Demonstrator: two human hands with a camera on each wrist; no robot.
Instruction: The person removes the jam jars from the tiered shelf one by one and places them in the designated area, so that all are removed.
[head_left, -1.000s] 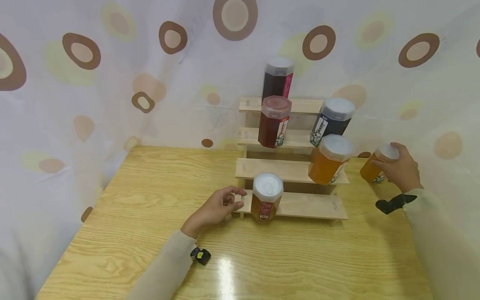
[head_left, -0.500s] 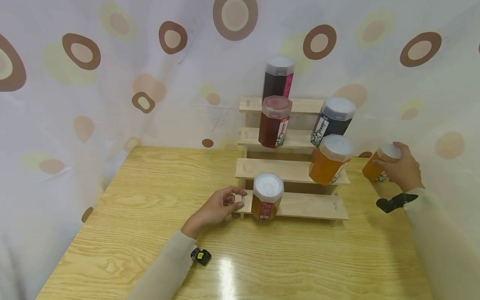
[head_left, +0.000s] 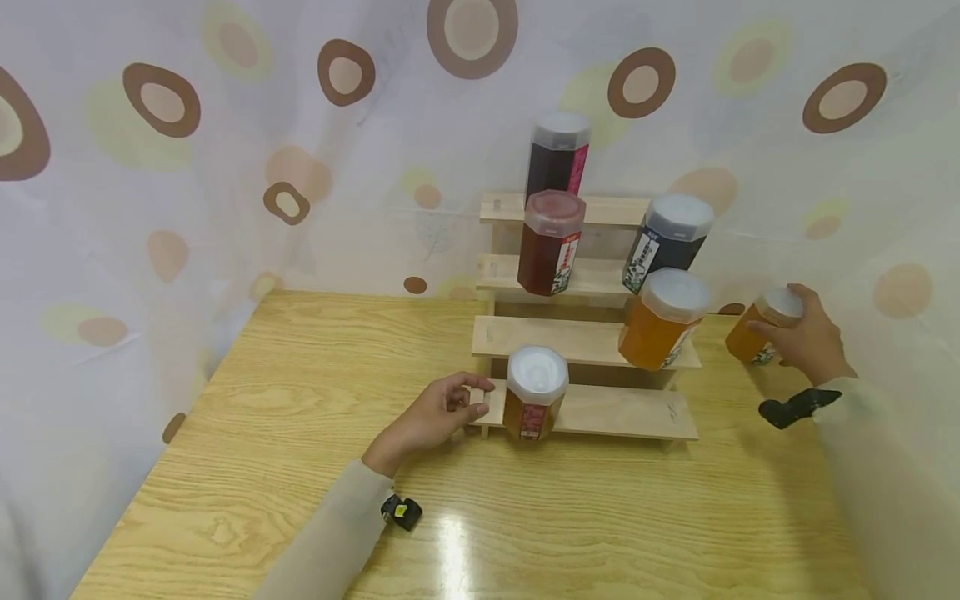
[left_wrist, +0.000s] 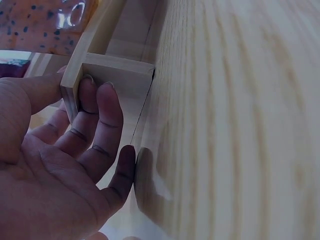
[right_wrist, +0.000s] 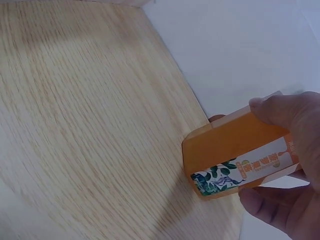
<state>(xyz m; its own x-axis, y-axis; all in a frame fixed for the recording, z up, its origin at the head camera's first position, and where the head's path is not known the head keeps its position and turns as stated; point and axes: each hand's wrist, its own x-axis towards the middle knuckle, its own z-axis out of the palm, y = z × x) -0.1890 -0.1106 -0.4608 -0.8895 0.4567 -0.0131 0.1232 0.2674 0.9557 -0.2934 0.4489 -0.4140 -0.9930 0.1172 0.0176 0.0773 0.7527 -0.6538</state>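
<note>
My right hand (head_left: 813, 337) grips an orange jar (head_left: 747, 335) by its white lid, at the right of a stepped wooden shelf (head_left: 622, 410). In the right wrist view, thumb and fingers lie on either side of that jar (right_wrist: 225, 150), whose label shows green leaves. My left hand (head_left: 433, 410) holds the left end of the lowest step. The left wrist view shows its fingers (left_wrist: 107, 110) curled under the board's end (left_wrist: 120, 62). Just right of this hand, a white-lidded amber jar (head_left: 534, 392) with a dark red label stands on the lowest step.
Another orange jar (head_left: 660, 321) stands on the second step. Above it are a dark jar (head_left: 666, 242) and a pink-lidded red jar (head_left: 550, 242). A second dark jar (head_left: 555, 167) is on the top step. The wooden table (head_left: 315, 350) meets a patterned cloth (head_left: 360, 167) behind.
My right hand and its orange jar have shifted very slightly to the right in the head view. My left hand stays at the shelf's end.
</note>
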